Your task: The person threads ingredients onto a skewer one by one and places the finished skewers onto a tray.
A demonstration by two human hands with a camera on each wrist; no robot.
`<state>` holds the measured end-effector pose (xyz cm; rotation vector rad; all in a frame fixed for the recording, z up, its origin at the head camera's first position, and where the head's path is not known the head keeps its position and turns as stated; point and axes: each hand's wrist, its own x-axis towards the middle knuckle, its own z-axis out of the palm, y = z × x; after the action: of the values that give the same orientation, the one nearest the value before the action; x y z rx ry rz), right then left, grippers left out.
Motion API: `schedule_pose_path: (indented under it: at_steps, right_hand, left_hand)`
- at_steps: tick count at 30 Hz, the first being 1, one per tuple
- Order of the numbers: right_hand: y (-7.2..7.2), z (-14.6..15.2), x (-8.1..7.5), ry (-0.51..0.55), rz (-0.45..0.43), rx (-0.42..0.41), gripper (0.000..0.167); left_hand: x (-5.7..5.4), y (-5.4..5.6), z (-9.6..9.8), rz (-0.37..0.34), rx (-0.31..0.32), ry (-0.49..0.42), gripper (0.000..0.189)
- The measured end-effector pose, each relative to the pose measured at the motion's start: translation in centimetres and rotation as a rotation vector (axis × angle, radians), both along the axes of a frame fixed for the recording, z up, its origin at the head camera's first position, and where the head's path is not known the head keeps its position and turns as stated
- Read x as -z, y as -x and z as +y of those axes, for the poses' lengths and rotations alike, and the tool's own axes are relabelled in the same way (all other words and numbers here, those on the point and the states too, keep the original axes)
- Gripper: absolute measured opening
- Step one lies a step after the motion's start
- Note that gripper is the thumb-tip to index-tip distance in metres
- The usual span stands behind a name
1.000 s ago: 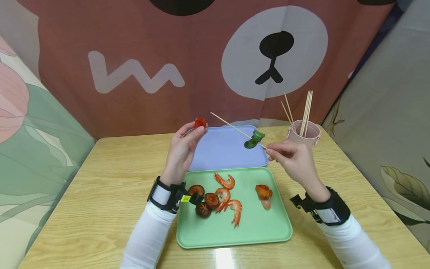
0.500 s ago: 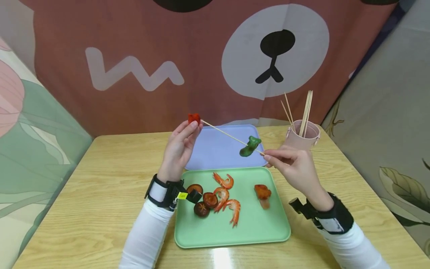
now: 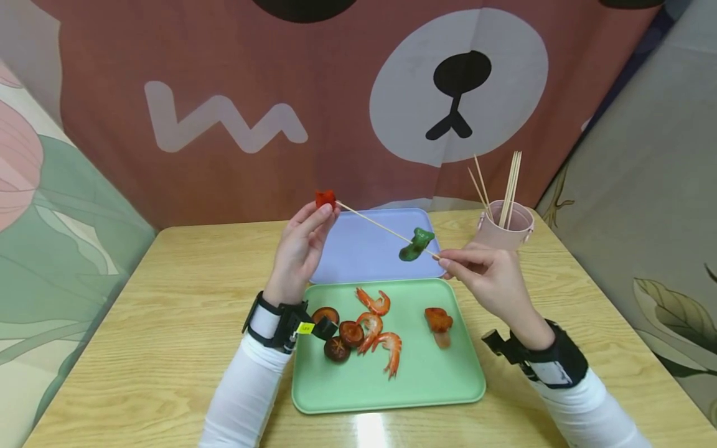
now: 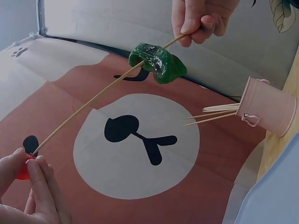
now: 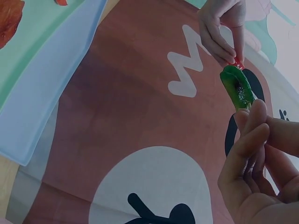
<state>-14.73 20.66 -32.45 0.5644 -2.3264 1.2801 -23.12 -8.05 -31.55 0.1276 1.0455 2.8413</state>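
My left hand [image 3: 299,249] pinches a small red piece of food [image 3: 325,198], perhaps red pepper, between thumb and fingers. The near end of a thin wooden skewer [image 3: 374,222] is pinched by my right hand [image 3: 487,277]. A wrinkled green pepper piece [image 3: 417,244] is threaded on it close to my right fingers. The skewer's far tip meets the red piece; in the left wrist view the tip [image 4: 39,148] reaches it, but how deep I cannot tell. Both hands are raised above the trays.
A green tray [image 3: 426,386] bears several things: mushrooms [image 3: 338,349], shrimp [image 3: 392,351] and a browned meat piece [image 3: 439,319]. Behind it lies a blue tray [image 3: 370,264]. A pink bucket [image 3: 521,221] with several skewers [image 3: 511,186] stands at the back right, partly behind my right hand.
The skewer's tip, apart from the red piece a second ago, now meets it. My left hand has shifted slightly left, and the right hand has lowered slightly leftward with the skewer.
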Motion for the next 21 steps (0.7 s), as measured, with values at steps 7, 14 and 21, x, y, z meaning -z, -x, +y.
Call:
schedule_pose_path:
  at_steps: [7,14,21]
  right_hand:
    - [-0.09,-0.08,-0.11,0.014,-0.014,-0.01,0.018]
    - [-0.24,-0.12,-0.18,0.02,-0.002,-0.008,0.018]
    - [-0.29,-0.07,-0.2,0.004,0.006,-0.018,0.017]
  left_hand:
    - [-0.08,-0.11,-0.09,-0.016,0.008,-0.017,0.021]
    - [-0.15,-0.29,-0.31,-0.02,0.065,-0.063,0.026]
    - [-0.27,-0.59,-0.44,-0.016,0.075,-0.072,0.027]
